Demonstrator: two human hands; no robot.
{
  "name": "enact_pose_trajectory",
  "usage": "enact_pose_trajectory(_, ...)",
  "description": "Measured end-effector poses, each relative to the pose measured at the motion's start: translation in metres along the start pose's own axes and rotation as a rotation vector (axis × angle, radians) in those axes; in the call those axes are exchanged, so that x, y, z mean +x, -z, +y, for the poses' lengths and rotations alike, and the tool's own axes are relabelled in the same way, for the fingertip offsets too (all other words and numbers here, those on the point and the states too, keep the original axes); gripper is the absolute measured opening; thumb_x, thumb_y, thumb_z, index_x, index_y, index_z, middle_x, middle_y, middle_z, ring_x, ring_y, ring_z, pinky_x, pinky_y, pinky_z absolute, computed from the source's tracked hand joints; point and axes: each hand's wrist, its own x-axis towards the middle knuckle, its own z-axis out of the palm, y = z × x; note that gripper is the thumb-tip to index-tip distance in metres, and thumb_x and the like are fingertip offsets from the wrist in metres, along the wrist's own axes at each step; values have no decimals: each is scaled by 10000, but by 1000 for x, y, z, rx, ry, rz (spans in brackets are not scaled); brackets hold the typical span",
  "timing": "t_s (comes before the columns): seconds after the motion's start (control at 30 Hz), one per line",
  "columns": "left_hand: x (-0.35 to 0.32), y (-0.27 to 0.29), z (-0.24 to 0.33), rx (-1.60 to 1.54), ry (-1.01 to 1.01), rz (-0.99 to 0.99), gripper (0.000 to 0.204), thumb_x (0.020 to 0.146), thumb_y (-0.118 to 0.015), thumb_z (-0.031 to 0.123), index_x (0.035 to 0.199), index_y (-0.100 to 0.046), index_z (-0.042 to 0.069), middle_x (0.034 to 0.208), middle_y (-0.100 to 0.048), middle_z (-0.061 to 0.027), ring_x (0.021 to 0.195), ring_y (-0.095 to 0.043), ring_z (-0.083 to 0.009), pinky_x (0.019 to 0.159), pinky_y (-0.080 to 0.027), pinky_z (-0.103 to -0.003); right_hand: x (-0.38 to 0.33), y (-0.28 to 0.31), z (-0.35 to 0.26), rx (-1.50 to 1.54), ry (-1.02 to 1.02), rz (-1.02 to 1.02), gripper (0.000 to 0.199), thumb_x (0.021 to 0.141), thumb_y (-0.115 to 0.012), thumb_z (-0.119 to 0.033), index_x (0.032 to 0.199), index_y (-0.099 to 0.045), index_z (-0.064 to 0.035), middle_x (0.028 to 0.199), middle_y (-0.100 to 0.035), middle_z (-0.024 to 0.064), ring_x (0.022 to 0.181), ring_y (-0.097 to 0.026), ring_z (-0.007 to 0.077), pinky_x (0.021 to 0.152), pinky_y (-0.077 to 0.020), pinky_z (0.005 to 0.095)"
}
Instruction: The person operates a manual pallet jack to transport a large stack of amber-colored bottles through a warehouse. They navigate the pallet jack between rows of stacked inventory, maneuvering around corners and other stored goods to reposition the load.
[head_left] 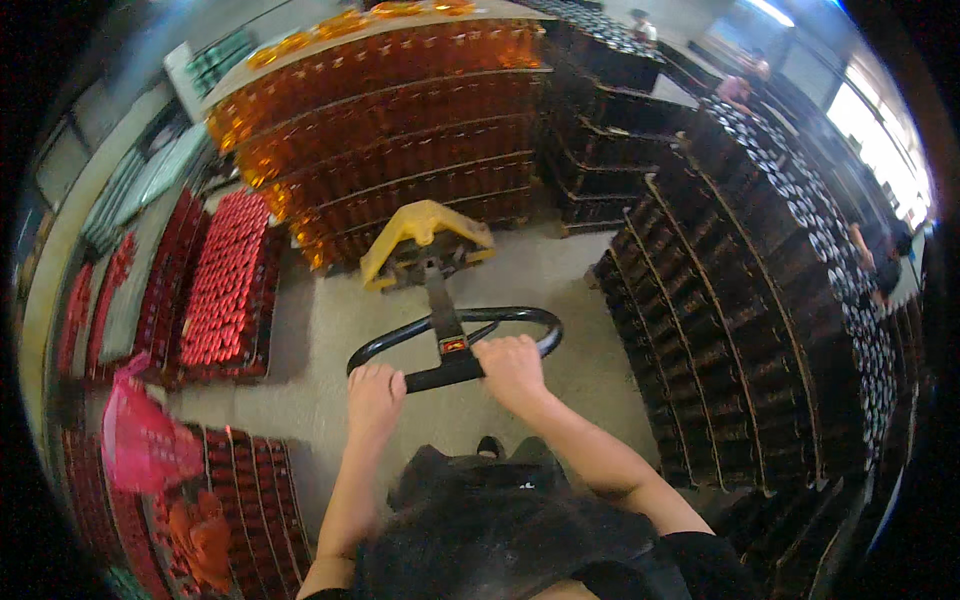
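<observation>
Both of my hands grip the black loop handle (430, 378) of a yellow pallet jack (425, 222). My left hand (376, 388) is wrapped over the handle's left corner. Right of the handle's middle, my right hand (510, 368) closes on the bar, near a thin black lever inside the loop. The jack's body stands ahead of me, close against a tall stack of amber glass-like containers (400, 120) in layers. Its forks are hidden from view.
Tall layered stacks of dark containers (700, 330) line the right side. Red containers (228, 280) stand at the left, and a pink plastic bag (145, 435) lies on a stack at the lower left. Several people are beyond the right-hand stacks. Concrete floor (600, 400) runs between.
</observation>
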Motion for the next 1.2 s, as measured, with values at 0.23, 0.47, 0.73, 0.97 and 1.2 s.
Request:
enact_pose_trajectory(0.23,-85,-1,-4,-22,-51,-7,210,846,-530,228,761,-594,47,770,-588,-116,815,-531,-307,845,-392,-426,-84,1,-34,-26,-37,-45,261,640,-735,-191,835,-582,-110,820,-630,66,850,-595,246,745,-400,379)
enact_pose_trajectory(0.47,-161,27,9,-42,-90,82,201,852,-538,242,758,-581,69,743,-565,-94,802,-526,-276,843,-397,-404,-155,14,-76,-62,-30,-17,205,650,-703,-183,798,-578,-118,764,-617,52,786,-600,242,698,-413,377)
enact_pose_trajectory(0.73,-249,49,36,-54,-83,130,216,848,-546,251,747,-573,63,747,-559,-94,803,-519,-271,847,-394,-401,-243,29,-111,-98,-20,-54,269,615,-752,-174,801,-570,-105,773,-623,71,781,-606,252,690,-423,377)
enact_pose_trajectory(0.97,-323,68,65,-68,-23,151,206,816,-552,238,713,-587,64,719,-548,-91,786,-518,-274,835,-397,-404,-321,32,-127,-108,29,-68,259,618,-749,-154,786,-562,-93,744,-626,91,748,-617,277,686,-440,375)
enact_pose_trajectory(1.2,-406,82,91,-24,13,211,198,812,-539,215,696,-590,64,695,-539,-92,767,-516,-274,843,-399,-405,-403,36,-149,-106,112,-7,226,604,-713,-99,755,-545,-76,682,-606,98,663,-609,286,608,-438,393)
